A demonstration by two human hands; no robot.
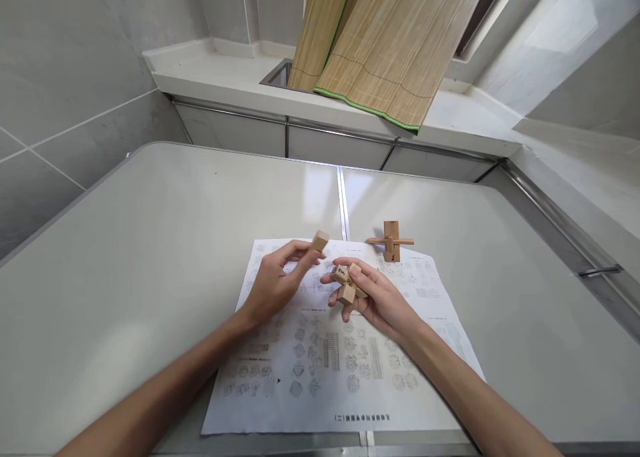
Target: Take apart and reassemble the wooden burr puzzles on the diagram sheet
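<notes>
Between the thumb and fingers of my left hand (pixel 280 277) is a short wooden puzzle block (pixel 321 241), its end pointing up and away. My right hand (pixel 383 297) grips a cluster of interlocked wooden puzzle pieces (pixel 346 293), one marked with a "3"; the fingers cover part of it. The two hands are apart, both above a printed instruction sheet (pixel 320 403) with small diagrams and text that looks upside down. Beyond my right hand, at the sheet's far edge, rests a cross-shaped wooden puzzle (pixel 391 241) with marks on its upright piece.
The sheet lies on a pale folding table (pixel 150 257) with a metal seam down its middle. Past the table's far edge runs a white counter (pixel 225 77) with a sink (pixel 276 75). A bamboo mat (pixel 390 50) with green edging hangs over the counter's front.
</notes>
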